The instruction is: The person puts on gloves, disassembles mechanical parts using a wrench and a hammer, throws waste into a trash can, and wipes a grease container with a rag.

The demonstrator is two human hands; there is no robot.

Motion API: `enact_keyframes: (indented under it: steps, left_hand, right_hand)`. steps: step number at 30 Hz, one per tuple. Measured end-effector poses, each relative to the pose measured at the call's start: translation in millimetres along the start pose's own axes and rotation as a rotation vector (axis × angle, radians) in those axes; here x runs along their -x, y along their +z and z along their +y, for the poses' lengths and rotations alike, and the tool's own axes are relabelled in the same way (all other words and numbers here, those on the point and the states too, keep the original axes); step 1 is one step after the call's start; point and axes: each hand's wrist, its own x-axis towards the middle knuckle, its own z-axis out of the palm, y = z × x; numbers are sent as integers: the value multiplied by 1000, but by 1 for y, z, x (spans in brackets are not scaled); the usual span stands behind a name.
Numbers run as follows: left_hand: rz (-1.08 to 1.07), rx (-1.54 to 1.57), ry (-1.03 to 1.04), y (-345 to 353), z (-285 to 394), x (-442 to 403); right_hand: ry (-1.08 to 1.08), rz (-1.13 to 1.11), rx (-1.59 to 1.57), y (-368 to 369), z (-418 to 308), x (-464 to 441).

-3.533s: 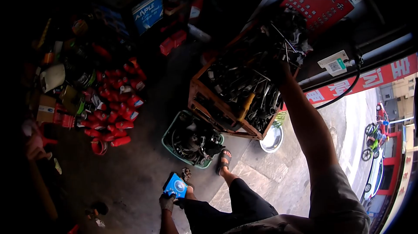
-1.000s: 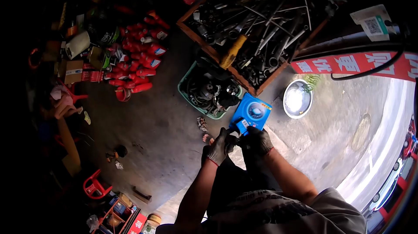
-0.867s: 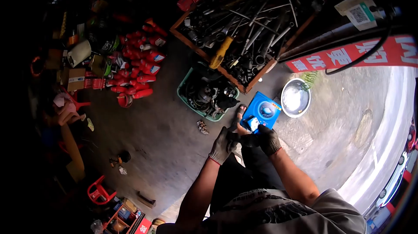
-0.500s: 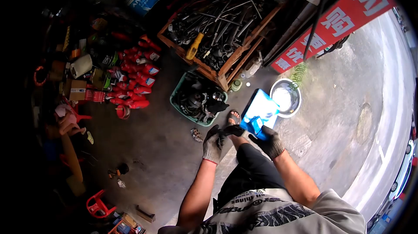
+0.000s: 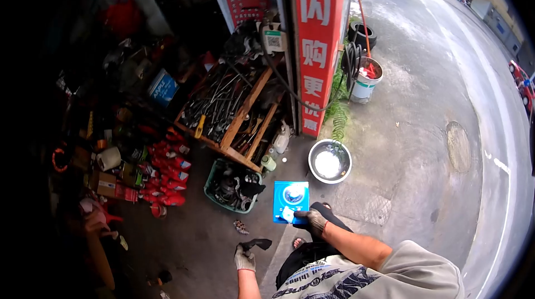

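Observation:
My right hand (image 5: 313, 221), in a grey and black work glove, is closed on the near edge of a flat blue box (image 5: 282, 193) with a pale round picture on it. A small white and blue packet (image 5: 287, 214) lies on the box by my fingers. Lower and further left, my left hand (image 5: 245, 258), gloved too, is closed round a black curved piece (image 5: 259, 243) that sticks out to the right. Its exact kind is not clear. The two hands are apart.
A wooden rack of tools (image 5: 245, 115) stands ahead, with a green tub of dark parts (image 5: 212, 193) before it. A metal basin (image 5: 345, 173) sits right of the box. Red bottles (image 5: 170, 173) crowd the left. A red sign (image 5: 314, 48) rises beside the street.
My view has swung up toward the street. My left hand has moved away from the right one, down and left, with the black piece. The blue box is now turned more squarely to me.

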Motion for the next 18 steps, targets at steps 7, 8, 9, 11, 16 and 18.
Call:
enact_keyframes:
  steps: [7,8,9,11,16,18]
  left_hand:
    - [100,-194,-19,98,-73,-13]
    - [139,-290,7,115,-92,-16]
    - [145,-372,6,121,-112,-34]
    - [154,-504,71,167,-159,-76]
    - [248,-561,90,360,-207,-35]
    - [205,-682,217,411,-216,-45]
  right_hand:
    - [-209,206,-59,-193,-115,-41]
    - [-242,220,-26,-209,-144,-24]
    - [-231,210,-17,-236,-165,-19]
    - [-346,361,-55,-308,-193,-7]
    - [-283,759,-77,-460,-284,46]
    - [-241,909,-33,-506,-313,55]
